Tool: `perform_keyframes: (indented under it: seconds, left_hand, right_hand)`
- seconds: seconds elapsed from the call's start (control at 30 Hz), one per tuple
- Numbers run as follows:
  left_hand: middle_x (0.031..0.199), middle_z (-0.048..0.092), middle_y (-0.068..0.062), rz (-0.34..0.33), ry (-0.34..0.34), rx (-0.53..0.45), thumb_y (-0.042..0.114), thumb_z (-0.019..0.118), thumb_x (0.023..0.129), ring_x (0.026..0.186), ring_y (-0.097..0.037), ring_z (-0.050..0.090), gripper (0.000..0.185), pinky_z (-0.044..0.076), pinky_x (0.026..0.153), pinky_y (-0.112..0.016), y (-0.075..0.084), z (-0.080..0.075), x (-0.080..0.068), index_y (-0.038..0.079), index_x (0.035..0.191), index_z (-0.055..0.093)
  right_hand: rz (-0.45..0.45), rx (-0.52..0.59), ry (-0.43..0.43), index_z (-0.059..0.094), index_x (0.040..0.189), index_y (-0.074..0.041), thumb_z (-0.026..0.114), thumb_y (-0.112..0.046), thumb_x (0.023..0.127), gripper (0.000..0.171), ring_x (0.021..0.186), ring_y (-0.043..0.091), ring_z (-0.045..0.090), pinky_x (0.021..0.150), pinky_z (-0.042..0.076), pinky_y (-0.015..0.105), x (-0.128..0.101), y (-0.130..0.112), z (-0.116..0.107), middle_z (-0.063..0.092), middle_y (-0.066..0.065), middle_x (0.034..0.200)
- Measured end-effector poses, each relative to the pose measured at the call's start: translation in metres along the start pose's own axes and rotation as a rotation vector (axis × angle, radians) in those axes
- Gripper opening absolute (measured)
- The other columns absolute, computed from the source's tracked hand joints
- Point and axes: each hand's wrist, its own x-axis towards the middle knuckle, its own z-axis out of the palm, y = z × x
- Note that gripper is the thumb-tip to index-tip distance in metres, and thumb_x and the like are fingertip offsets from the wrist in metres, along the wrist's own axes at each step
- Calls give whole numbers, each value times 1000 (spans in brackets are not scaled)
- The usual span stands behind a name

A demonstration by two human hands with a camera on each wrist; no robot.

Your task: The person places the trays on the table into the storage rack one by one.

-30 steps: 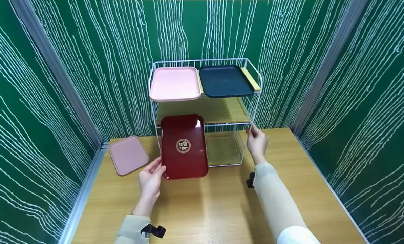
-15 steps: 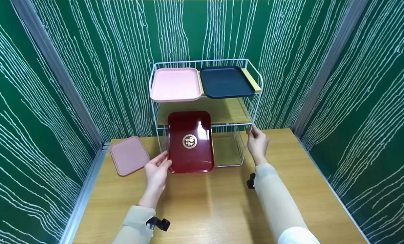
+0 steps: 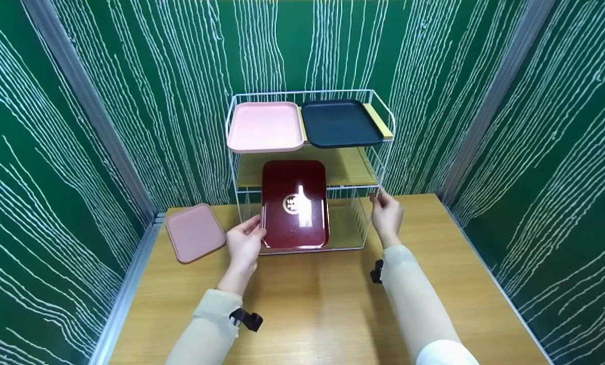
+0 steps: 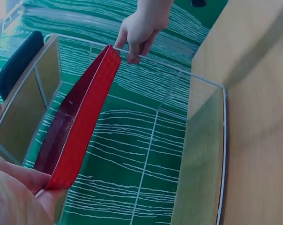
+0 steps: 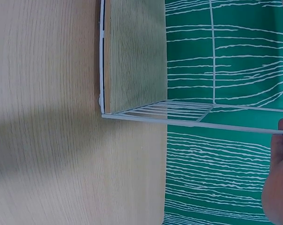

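My left hand (image 3: 245, 243) pinches the left edge of a dark red tray (image 3: 282, 223) with a round gold emblem. The tray tilts up in front of the middle shelf of a white wire rack (image 3: 235, 172); in the left wrist view its red side wall (image 4: 92, 122) shows. My right hand (image 3: 386, 215) pinches the rack's front right upright just below the middle shelf; in the right wrist view its fingers (image 5: 278, 145) are at the white wire (image 5: 216, 125). On the top shelf lie a pink tray (image 3: 265, 126) and a dark navy tray (image 3: 340, 123), side by side.
A dusty pink tray (image 3: 194, 233) lies on the wooden table (image 3: 322, 304), left of the rack. Wooden boards form the middle shelf (image 3: 350, 165) and bottom shelf (image 3: 345, 223). Green walls (image 3: 130, 101) with white wavy lines enclose the table.
My left hand has moved the red tray to the right and up, in front of the rack, tilting its top further back. My right hand has stayed at the upright.
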Motion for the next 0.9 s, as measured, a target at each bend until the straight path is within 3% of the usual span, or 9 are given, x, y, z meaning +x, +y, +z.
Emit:
perform_keyframes:
  seconds: [0.3, 0.47, 0.63, 0.73, 0.9]
  left_hand:
    - [127, 67, -36, 14, 24, 83, -22, 61, 88, 125, -42, 67, 39, 58, 102, -37, 9, 26, 9, -19, 127, 67]
    - [123, 72, -30, 28, 47, 196, -17, 65, 88, 121, -36, 71, 37, 60, 101, -37, 16, 38, 18, -14, 123, 72]
    - [123, 75, -23, 40, 49, 283, -14, 64, 89, 120, -30, 72, 37, 60, 100, -36, 24, 50, 25, -10, 124, 74]
    - [123, 75, -22, 34, 53, 313, -13, 63, 92, 120, -30, 72, 36, 60, 100, -36, 30, 58, 29, -8, 126, 74]
    - [124, 78, -10, -18, 110, 426, -1, 67, 97, 122, -22, 70, 34, 59, 100, -35, 42, 69, 35, 6, 128, 78]
  right_hand:
    - [5, 3, -7, 68, 144, -14, 70, -12, 106, 38, 106, 31, 77, 77, 55, 29, -1, 5, 0, 77, 19, 120]
    - [5, 5, -12, 67, 144, -14, 69, -11, 106, 39, 107, 29, 77, 75, 54, 24, -1, 5, 0, 78, 17, 120]
    - [-1, 0, 1, 70, 142, -16, 70, -11, 105, 37, 106, 28, 77, 78, 57, 29, 0, 3, -1, 79, 14, 117]
    - [-6, -2, 11, 72, 140, -15, 70, -11, 105, 35, 105, 29, 77, 81, 58, 34, 0, 3, -1, 79, 14, 115]
    - [2, 8, -5, 72, 140, -13, 68, -12, 107, 33, 106, 28, 76, 85, 58, 38, 2, 1, -2, 79, 14, 117]
